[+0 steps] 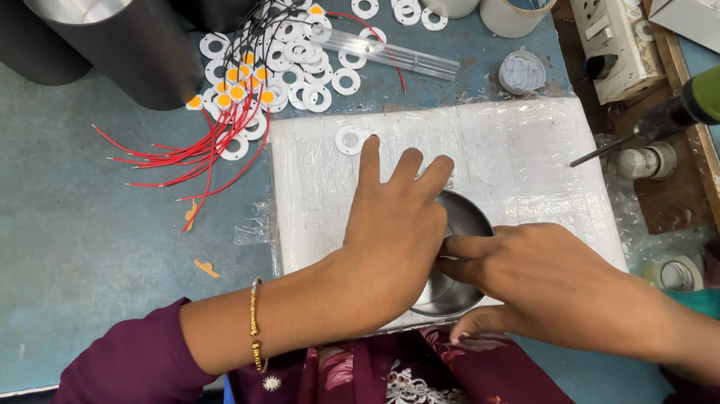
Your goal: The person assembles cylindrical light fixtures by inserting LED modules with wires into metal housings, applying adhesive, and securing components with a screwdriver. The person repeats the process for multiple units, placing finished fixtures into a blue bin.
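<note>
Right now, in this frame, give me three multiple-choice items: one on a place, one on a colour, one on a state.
1. Where does the lone white ring lie?
A. on the white pad
B. inside a black tube
C. on the socket box

2. What colour are the loose wires?
A. green
B. red
C. blue

3. How do the hands meet the metal bowl?
A. both lifted clear
B. only one touches it
C. both rest on it

Answers: 1 A, it sits on the white pad by the left hand's fingertip. 2 B, plainly red. 3 C, left hand and right hand both cover it.
</note>
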The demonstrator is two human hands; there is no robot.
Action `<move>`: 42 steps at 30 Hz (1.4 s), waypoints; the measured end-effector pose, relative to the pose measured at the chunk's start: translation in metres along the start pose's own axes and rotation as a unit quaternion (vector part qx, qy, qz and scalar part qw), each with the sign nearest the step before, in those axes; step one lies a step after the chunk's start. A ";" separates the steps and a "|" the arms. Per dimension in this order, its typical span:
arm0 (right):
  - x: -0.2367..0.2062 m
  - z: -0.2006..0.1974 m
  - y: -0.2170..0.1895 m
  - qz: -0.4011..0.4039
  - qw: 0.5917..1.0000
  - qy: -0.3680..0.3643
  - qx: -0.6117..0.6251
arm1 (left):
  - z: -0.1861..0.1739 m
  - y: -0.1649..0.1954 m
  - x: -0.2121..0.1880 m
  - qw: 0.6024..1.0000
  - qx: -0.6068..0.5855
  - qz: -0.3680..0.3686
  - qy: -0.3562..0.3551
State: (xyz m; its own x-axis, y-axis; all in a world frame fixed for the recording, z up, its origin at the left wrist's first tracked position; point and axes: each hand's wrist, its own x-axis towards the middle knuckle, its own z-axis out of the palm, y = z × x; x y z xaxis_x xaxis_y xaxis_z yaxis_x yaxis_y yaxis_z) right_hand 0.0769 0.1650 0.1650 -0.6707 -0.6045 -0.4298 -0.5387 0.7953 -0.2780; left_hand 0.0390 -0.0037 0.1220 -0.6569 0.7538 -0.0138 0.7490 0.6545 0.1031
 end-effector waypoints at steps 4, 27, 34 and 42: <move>0.000 -0.001 -0.001 -0.003 0.999 0.041 0.015 | 0.000 0.000 -0.001 1.000 -0.004 -0.007 0.016; -0.009 0.007 -0.016 0.063 0.995 -0.030 -0.076 | 0.072 -0.160 0.008 0.931 -0.203 -0.127 0.277; -0.052 0.012 0.014 -0.039 0.940 0.260 0.217 | 0.097 -0.194 0.031 0.962 -0.138 -0.091 0.215; 0.012 0.088 0.052 0.099 0.816 0.433 0.370 | 0.091 -0.167 0.026 0.945 -0.275 -0.039 0.171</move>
State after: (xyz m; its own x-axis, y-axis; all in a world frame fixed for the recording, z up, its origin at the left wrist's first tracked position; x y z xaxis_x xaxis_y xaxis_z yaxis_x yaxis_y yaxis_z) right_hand 0.0851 0.2033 0.0699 -0.9887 -0.0118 0.1491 -0.1352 0.4972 -0.8570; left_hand -0.0948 -0.0883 0.0137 -0.7681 0.5809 0.2696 0.6006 0.5074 0.6179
